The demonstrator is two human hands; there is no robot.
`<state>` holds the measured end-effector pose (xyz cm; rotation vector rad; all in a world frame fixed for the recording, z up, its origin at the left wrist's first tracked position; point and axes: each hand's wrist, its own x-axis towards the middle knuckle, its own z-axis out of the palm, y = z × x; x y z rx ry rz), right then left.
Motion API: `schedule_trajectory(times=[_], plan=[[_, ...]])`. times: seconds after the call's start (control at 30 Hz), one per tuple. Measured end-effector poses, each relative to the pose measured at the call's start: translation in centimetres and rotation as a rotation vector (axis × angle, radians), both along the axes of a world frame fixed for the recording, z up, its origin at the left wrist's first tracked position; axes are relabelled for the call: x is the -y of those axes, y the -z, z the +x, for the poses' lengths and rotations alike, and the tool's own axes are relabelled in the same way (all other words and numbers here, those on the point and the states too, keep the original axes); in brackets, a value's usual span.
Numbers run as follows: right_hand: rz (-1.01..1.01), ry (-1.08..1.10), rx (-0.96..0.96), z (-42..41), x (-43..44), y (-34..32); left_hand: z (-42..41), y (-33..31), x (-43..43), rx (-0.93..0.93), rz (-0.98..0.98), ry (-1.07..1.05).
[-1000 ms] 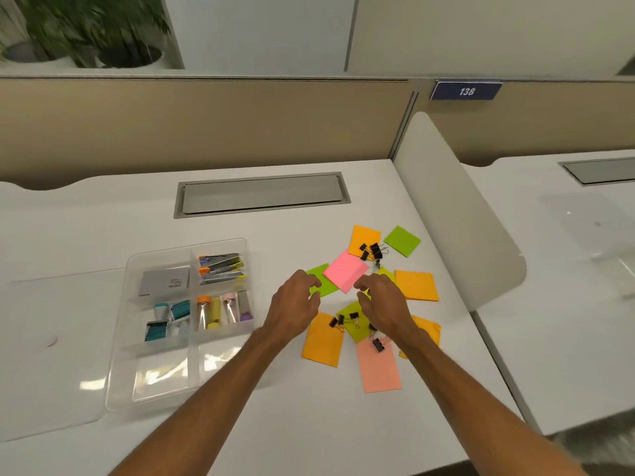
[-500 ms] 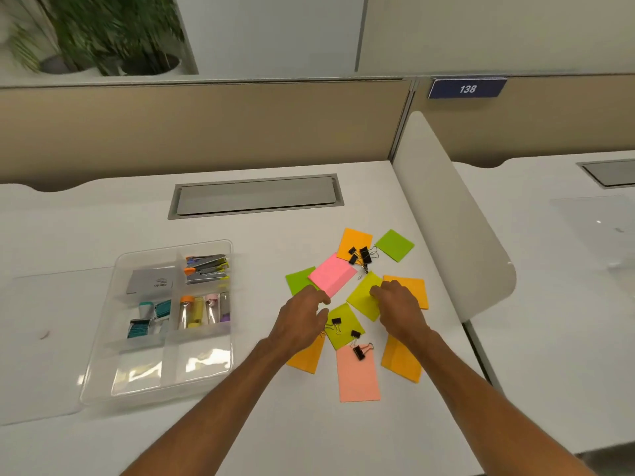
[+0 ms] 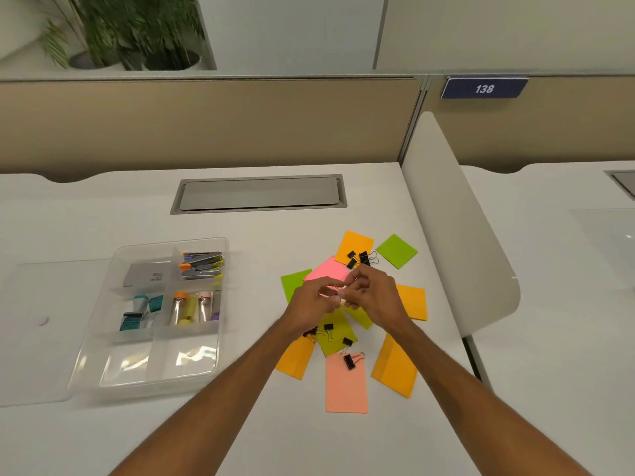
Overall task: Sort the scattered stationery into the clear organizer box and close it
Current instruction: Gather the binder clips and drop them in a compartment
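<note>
Hands (image 3: 343, 297) meeting, bright sticky notes (image 3: 346, 383) scattered

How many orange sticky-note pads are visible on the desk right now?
4: one at the far end under binder clips, one right of the hands, one near right, one near left. The hands may hide more.

We are looking at a white worktop (image 3: 103, 214) with a grey hatch (image 3: 259, 194) lying shut in it. A tan partition (image 3: 206, 125) is standing behind it, carrying a blue plate (image 3: 483, 88) reading 138. Potted plants (image 3: 137, 32) are sitting beyond. A white divider (image 3: 457, 228) is separating the neighbouring desk (image 3: 549, 304).
</note>
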<state>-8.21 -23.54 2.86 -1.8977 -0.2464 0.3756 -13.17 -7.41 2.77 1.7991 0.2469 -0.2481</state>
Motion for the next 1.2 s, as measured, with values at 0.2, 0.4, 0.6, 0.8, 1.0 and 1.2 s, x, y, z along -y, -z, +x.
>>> schedule_trajectory(times=[0.2,0.4,0.6,0.8,1.0,1.2], plan=[[-0.012,-0.039,-0.023,2.1,0.4,1.0,0.4,0.1,-1.2,-0.054,-0.175,-0.162],[-0.608,0.07,0.259,5.1,1.1,4.1,0.3,0.3,-2.2,-0.084,-0.144,-0.242],[-0.677,-0.032,0.252,5.9,0.2,5.0,0.0,-0.1,-3.4,-0.09,-0.112,-0.267],[-0.558,0.099,0.244,5.3,-0.1,4.6,-1.0,-0.4,-5.1,-0.085,-0.102,-0.284],[-0.279,0.106,0.152,3.4,-3.1,2.3,-2.8,-1.1,-7.7,-0.069,-0.046,-0.38],[-0.022,-0.078,0.048,-0.9,-11.5,-0.6,-6.5,-2.3,-12.6,-0.04,-0.017,-0.502]])
